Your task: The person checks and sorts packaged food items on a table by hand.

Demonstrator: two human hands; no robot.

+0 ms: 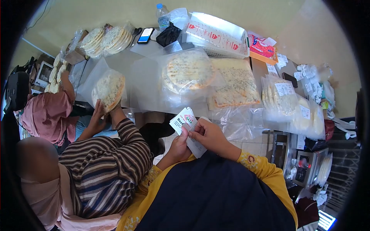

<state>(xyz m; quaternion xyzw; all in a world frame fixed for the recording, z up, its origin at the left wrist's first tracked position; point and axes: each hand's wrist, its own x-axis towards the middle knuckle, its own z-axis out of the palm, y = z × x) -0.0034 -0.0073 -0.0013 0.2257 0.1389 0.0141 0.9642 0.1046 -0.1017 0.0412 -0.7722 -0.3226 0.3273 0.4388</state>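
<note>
Between my two hands is a small bunch of printed labels [179, 122], white with red and green print, held above the table's front edge. My left hand [180, 147] is closed on the labels, its thumb pressed over their face. Fingers bent, my right hand [211, 133] grips the upper right part of the same bunch. Just beyond the hands lie round flatbreads [189, 71] in a clear bag. To their right is a rectangular filled bread [235, 82] in clear plastic.
At left, a co-worker in a striped top holds a bagged round bread [108, 87]. Another person in pink is farther left. Bread stacks [115, 39], a phone [145, 35], a bottle [162, 17] and a white basket [216, 34] line the back. Labelled bags [283, 98] lie right.
</note>
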